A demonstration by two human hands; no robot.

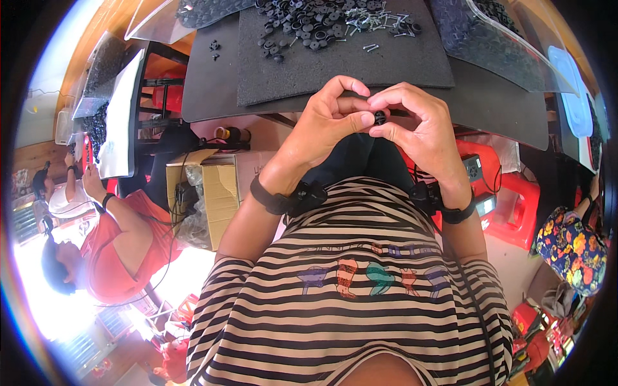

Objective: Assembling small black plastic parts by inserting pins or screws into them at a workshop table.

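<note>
Both hands meet over the table's near edge, around a small round black plastic part (380, 118). My left hand (331, 116) pinches it from the left with thumb and fingers. From the other side, my right hand (415, 116) has its thumb and fingertips closed on the same part. Beyond the hands, a pile of black round parts (302, 26) lies on a dark foam mat (270, 80). Silver screws (373, 22) are heaped at the pile's right, and two or three lie loose in front.
Clear plastic bins (502, 48) with black parts flank the mat. A few tiny black pieces (214, 46) sit on the dark table (212, 83). Below at left is an open cardboard box (219, 199); a red stool (521, 206) stands at right. Other people work on both sides.
</note>
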